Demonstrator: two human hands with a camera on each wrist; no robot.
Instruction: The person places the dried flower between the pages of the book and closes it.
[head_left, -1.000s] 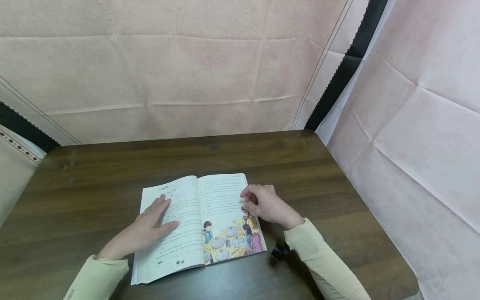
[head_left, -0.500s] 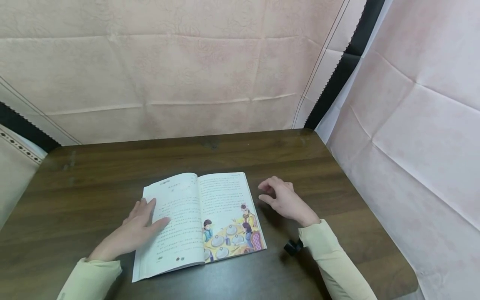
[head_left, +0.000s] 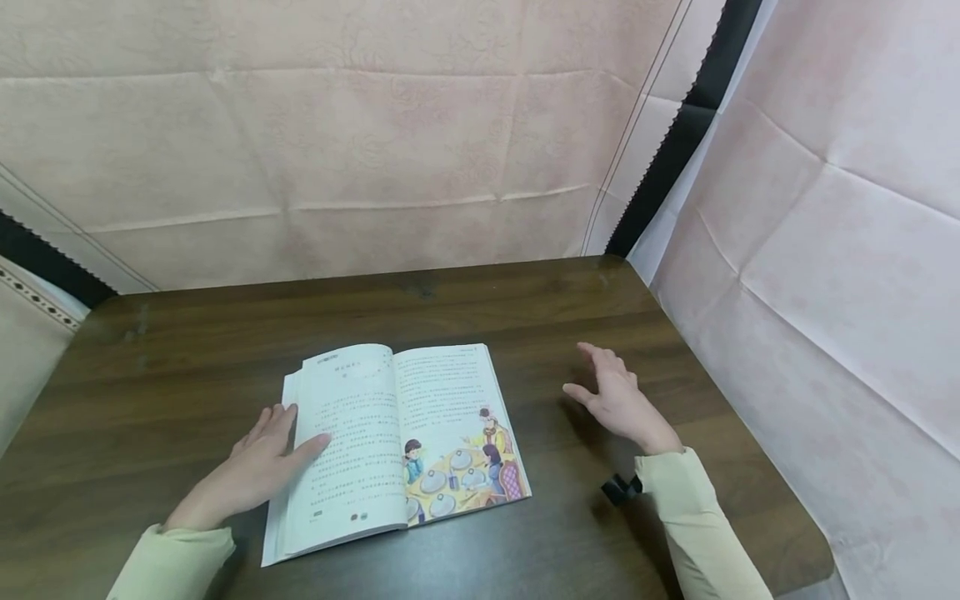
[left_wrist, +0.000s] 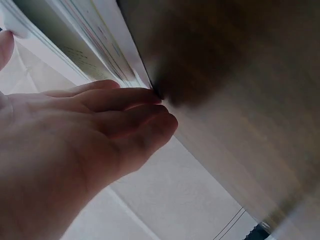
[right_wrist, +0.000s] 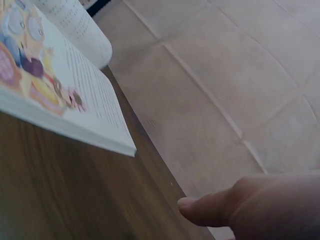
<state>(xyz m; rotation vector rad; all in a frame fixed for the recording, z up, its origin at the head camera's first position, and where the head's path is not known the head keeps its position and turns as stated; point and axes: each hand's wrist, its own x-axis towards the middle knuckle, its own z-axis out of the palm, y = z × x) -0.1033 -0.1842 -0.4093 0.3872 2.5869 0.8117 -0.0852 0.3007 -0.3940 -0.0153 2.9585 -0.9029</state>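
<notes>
An open book (head_left: pixel 352 467) lies on the table, printed text on both pages and a coloured picture of people at a dining table low on the right page. My left hand (head_left: pixel 243 471) is at the book's left edge, its thumb over the left page. In the left wrist view, the fairly straight fingers (left_wrist: pixel 135 125) of this hand lie beside the page edges. To the right of the book, my right hand (head_left: pixel 618 404) is over the table, apart from the book, with fingers spread and nothing held. Only its thumb side shows in the right wrist view.
The brown wooden table (head_left: pixel 187 342) has rounded corners. Pale patterned fabric (head_left: pixel 337 150) hangs behind it, with another fabric sheet (head_left: pixel 840 292) at the right. A small black device (head_left: pixel 621 490) sits at the right wrist.
My right hand has moved rightward from the right page's edge to over the table, its fingers spreading. The left hand has slid left and slightly down across the left page to its outer edge.
</notes>
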